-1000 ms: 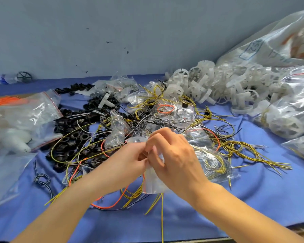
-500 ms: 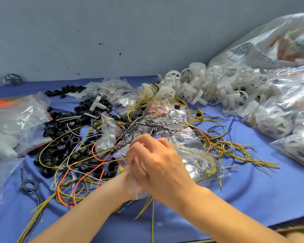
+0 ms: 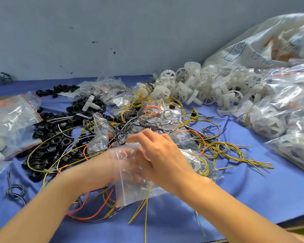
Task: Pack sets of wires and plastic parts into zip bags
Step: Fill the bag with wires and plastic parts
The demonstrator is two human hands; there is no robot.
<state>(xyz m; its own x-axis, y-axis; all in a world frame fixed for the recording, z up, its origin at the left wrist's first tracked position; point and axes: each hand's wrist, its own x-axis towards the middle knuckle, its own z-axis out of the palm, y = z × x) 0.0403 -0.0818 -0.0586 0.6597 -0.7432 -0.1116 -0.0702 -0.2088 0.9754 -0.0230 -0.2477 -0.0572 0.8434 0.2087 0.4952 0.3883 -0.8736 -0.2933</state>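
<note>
A clear zip bag (image 3: 135,192) is held just above the blue cloth at the centre. My right hand (image 3: 163,155) lies over its upper part, fingers curled on the plastic. My left hand (image 3: 125,165) shows blurred through the bag, its fingertips hidden under my right hand. Yellow wires (image 3: 142,209) stick out below the bag. Loose yellow wires (image 3: 235,151), black wires (image 3: 139,123) and an orange wire (image 3: 93,214) tangle around it. Black plastic rings (image 3: 51,142) are piled at the left, white plastic wheels (image 3: 209,88) at the back.
Filled zip bags (image 3: 288,111) stack up on the right under a large printed sack (image 3: 270,42). Another filled bag (image 3: 12,118) lies at the left. A small wire coil (image 3: 16,190) sits near the left front. The table edge (image 3: 302,223) runs along the lower right.
Both hands have shifted left and down with the bag. The bag now drapes over my left hand, and my right hand covers its top.
</note>
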